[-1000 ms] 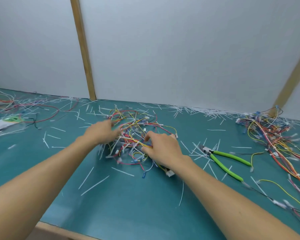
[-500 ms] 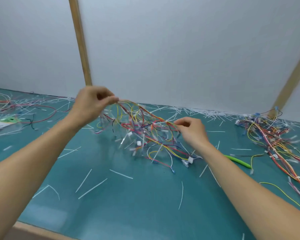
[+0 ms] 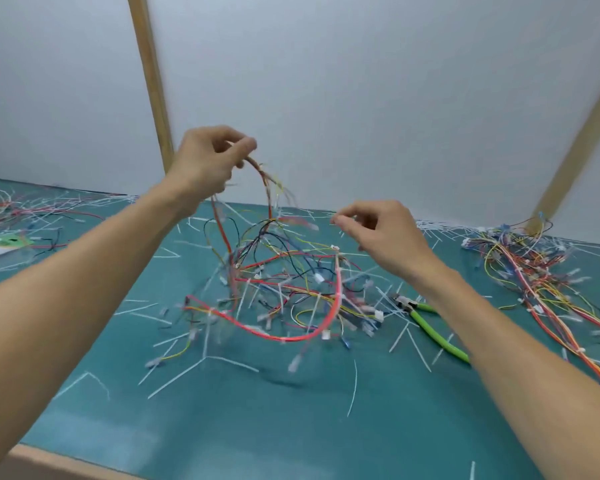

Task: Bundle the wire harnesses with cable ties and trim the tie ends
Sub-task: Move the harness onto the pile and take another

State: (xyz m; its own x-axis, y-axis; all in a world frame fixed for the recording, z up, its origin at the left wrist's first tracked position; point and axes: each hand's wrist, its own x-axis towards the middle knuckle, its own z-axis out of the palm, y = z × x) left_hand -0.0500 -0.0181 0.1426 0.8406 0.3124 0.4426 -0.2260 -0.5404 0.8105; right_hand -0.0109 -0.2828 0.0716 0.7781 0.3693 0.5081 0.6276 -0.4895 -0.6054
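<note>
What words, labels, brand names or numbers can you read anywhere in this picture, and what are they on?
None can be read.
The white packet with a green label at the table's far left edge: any print is too small and blurred to read.
The green-handled cutters: no brand mark shows.
The white connectors on the wire harness: no markings can be made out.

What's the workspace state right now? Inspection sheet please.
Surface: teal mat, light wooden front edge.
Job's things: tangled wire harness lifted at one loop; green-handled cutters lying on the mat to its right.
Clutter: white tie offcuts scattered all over.
Grippers: left hand pinches the loop; right hand curled, hold unclear.
Cables: second wire pile far right; more wires far left.
Surroundings: white wall panels, wooden posts.
</note>
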